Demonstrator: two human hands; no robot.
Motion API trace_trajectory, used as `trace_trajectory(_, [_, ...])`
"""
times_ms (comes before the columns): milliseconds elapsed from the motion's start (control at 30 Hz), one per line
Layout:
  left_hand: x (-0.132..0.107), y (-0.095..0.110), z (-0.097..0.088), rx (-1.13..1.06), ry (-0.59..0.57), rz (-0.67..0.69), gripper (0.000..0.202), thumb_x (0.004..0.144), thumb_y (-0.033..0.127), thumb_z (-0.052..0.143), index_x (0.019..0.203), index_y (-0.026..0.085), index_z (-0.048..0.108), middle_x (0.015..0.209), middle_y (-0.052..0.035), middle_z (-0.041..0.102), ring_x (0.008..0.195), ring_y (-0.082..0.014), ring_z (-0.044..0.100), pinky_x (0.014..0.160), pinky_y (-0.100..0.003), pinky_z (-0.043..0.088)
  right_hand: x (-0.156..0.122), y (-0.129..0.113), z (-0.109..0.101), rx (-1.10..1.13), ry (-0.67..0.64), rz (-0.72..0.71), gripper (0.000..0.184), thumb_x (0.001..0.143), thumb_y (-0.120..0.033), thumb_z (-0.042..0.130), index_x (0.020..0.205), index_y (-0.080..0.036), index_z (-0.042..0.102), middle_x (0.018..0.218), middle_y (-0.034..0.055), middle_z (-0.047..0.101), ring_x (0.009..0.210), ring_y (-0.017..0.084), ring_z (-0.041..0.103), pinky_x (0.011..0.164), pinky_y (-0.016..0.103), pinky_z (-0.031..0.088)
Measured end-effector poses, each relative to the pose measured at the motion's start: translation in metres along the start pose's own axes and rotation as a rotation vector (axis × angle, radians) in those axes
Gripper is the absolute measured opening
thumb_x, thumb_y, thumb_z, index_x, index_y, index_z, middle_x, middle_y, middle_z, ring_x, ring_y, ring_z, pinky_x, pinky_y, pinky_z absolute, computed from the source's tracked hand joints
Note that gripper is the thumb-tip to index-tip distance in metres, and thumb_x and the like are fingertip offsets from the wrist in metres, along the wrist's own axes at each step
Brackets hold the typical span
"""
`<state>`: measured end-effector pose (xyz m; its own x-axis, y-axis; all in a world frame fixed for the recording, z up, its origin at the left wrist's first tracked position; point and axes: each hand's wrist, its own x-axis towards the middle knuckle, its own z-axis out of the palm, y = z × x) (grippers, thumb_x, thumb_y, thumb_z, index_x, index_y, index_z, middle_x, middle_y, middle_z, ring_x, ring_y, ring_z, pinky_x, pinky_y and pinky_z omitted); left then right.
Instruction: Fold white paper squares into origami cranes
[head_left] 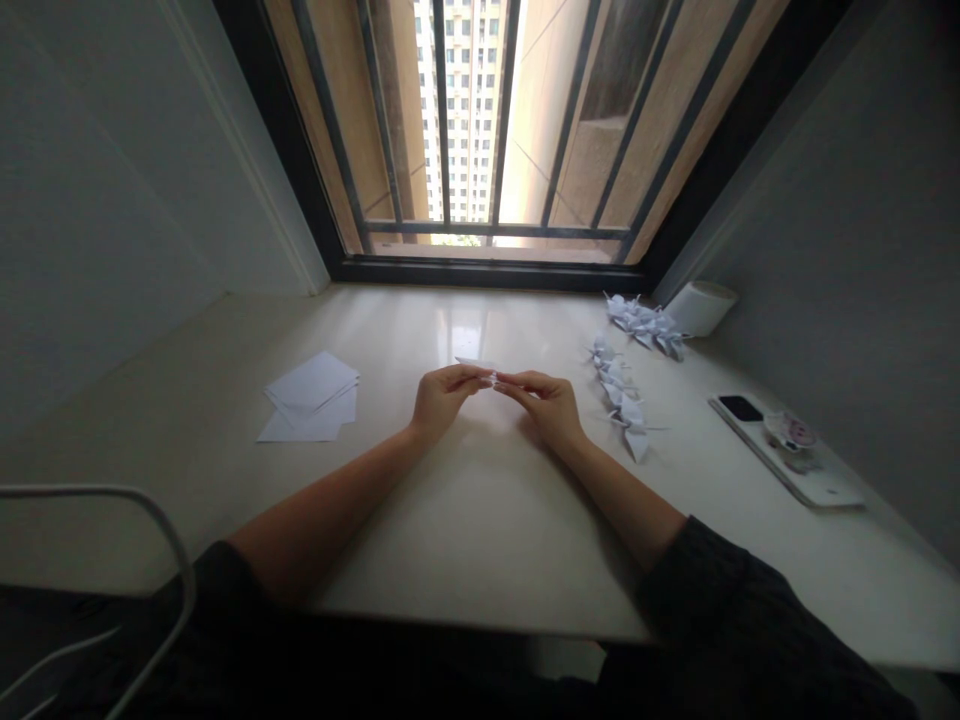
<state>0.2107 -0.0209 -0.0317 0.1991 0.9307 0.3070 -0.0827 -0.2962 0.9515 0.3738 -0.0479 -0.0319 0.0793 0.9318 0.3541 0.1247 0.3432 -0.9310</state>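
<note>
Both hands, left hand (442,395) and right hand (551,402), meet fingertip to fingertip, pinched on a small folded white paper (480,366) just above the tabletop (480,520), probably to press a crease (detail blurs). Paper cranes (621,400) line the right; blank sheets (311,395) wait left.

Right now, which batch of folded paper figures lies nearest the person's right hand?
The row of folded figures just beside the right hand; the other cluster sits farther back, by the white cup.
</note>
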Motion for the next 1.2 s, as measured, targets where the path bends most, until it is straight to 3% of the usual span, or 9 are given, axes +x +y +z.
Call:
trace_trajectory(233, [-0.0015, 0.0036, 0.0031, -0.03, 0.058, -0.044, 0.022, 0.064, 0.034, 0.074, 0.078, 0.017, 0.073, 0.082, -0.0058, 0.072, 0.078, -0.0181, 0.066, 0.077, -0.033, 0.052, -0.0002, -0.002, 0.0007, 0.076, -0.012, 0.111, 0.025, 0.065, -0.04, 0.074, 0.083, -0.023, 0.075, 0.082, 0.0039, 0.073, 0.072, 0.018, 0.064, 0.068, 0.031, 0.046])
trace_trajectory(433, [0.0006, 0.0001, -0.0003, 0.001, 0.069, -0.058, 0.024, 0.064, 0.033, 0.075, 0.082, 0.019, 0.073, 0.083, -0.0055, 0.072, 0.076, -0.0169, 0.065, 0.07, -0.029, 0.051, -0.0001, 0.0004, -0.001, 0.069, 0.027, 0.129, 0.027, 0.062, -0.04, 0.075, 0.082, -0.022, 0.075, 0.082, 0.0045, 0.073, 0.069, 0.018, 0.063, 0.064, 0.03, 0.047])
trace_trajectory(600, [0.002, -0.0014, -0.0029, 0.012, 0.1, -0.059, 0.023, 0.065, 0.034, 0.074, 0.083, 0.018, 0.074, 0.082, -0.0059, 0.072, 0.075, -0.0159, 0.064, 0.073, -0.029, 0.05, 0.0, -0.0004, -0.001, 0.069, 0.033, 0.153, 0.03, 0.06, -0.041, 0.076, 0.083, -0.021, 0.074, 0.082, 0.0047, 0.073, 0.072, 0.019, 0.064, 0.066, 0.031, 0.048])
trace_trajectory(900, [0.001, 0.0022, 0.0007, -0.047, 0.136, -0.106, 0.029, 0.063, 0.036, 0.075, 0.085, 0.017, 0.073, 0.085, -0.0079, 0.072, 0.081, -0.019, 0.065, 0.081, -0.035, 0.051, 0.001, -0.0023, 0.0014, 0.153, 0.035, 0.201, 0.03, 0.061, -0.042, 0.075, 0.083, -0.022, 0.074, 0.086, 0.0052, 0.073, 0.086, 0.023, 0.066, 0.083, 0.036, 0.049])
trace_trajectory(1200, [0.0002, 0.0074, 0.0032, -0.048, 0.124, -0.123, 0.03, 0.062, 0.036, 0.075, 0.084, 0.016, 0.073, 0.085, -0.0083, 0.072, 0.079, -0.0183, 0.065, 0.08, -0.034, 0.051, 0.0007, -0.0018, 0.004, 0.219, 0.073, 0.222, 0.03, 0.058, -0.042, 0.077, 0.08, -0.021, 0.074, 0.083, 0.0055, 0.074, 0.081, 0.021, 0.067, 0.081, 0.036, 0.05])
